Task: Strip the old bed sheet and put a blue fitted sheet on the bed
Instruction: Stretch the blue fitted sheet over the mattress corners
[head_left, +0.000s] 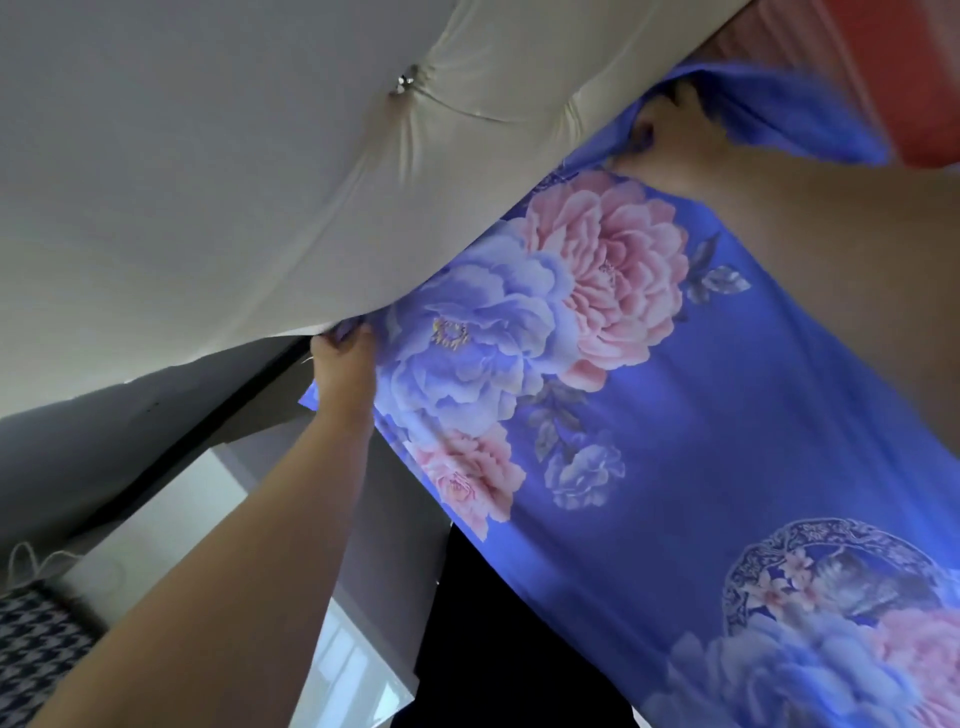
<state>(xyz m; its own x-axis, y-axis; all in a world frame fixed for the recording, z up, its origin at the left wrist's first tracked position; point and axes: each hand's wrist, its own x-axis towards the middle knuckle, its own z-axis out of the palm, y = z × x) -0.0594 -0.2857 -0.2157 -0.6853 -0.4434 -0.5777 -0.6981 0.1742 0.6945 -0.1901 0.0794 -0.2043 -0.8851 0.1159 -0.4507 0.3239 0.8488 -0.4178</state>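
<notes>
A blue fitted sheet (691, 415) printed with large pink and pale blue flowers stretches across the bed from centre to lower right. My left hand (340, 366) grips its corner at the mattress edge, right below the cream tufted headboard (270, 171). My right hand (670, 135) clutches the sheet's edge further along, where the headboard meets the bed. A red and pink cloth (893, 67) lies bunched at the top right, partly behind the blue sheet. The view is strongly tilted.
The headboard has a metal button (405, 83) with pleats around it. A grey wall and a dark gap (171, 441) sit beside the bed at the left. A houndstooth fabric (36, 654) shows at the bottom left, and glossy pale floor (358, 675) lies below.
</notes>
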